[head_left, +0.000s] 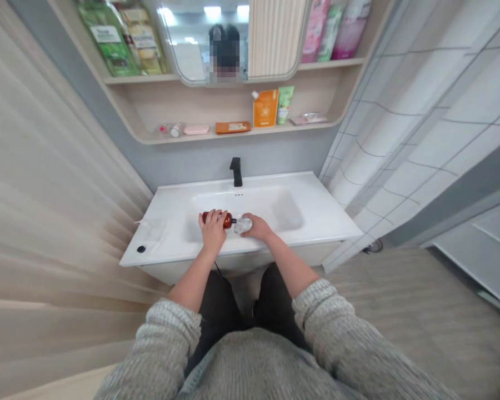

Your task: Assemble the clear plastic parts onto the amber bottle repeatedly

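Note:
My left hand (pixel 213 226) is closed around an amber bottle (pixel 227 220) tipped onto its side above the sink (pixel 291 208). The bottle's dark neck points right, to the mouth of a small clear container (pixel 242 225). Fingers of my right hand (pixel 256 228) wrap the far side of that container. Whether liquid passes between the two is too small to tell. On the counter's left end lie a small round black cap (pixel 141 249) and a clear plastic bag (pixel 154 228).
A black faucet (pixel 236 172) rises behind the basin. Above it, a shelf (pixel 183 138) carries an orange pouch (pixel 265 109), a green tube (pixel 285 104) and small packets. A mirror (pixel 191 44) hangs between shelves of bottles. A pale curtain (pixel 58 183) borders the left side, white tiles the right.

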A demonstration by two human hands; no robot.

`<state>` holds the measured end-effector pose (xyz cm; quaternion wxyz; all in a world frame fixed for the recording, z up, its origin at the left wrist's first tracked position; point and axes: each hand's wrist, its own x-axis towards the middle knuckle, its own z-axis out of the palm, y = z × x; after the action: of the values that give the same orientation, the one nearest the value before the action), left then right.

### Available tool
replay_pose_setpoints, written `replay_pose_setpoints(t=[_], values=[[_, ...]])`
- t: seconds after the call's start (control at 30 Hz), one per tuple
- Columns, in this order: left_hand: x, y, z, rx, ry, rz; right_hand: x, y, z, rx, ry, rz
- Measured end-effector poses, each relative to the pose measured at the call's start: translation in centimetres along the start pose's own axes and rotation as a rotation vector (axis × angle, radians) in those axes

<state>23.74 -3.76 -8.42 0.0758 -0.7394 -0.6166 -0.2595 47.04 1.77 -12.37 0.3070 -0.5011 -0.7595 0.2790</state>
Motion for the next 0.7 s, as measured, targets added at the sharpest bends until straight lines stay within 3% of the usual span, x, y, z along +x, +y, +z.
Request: replay_pose_setpoints(t=[0.7], values=[[-0.04,-0.20,0.26,0.000,0.016,0.008,-0.02,0.10,0.09,-0.007,0.009,-0.003]])
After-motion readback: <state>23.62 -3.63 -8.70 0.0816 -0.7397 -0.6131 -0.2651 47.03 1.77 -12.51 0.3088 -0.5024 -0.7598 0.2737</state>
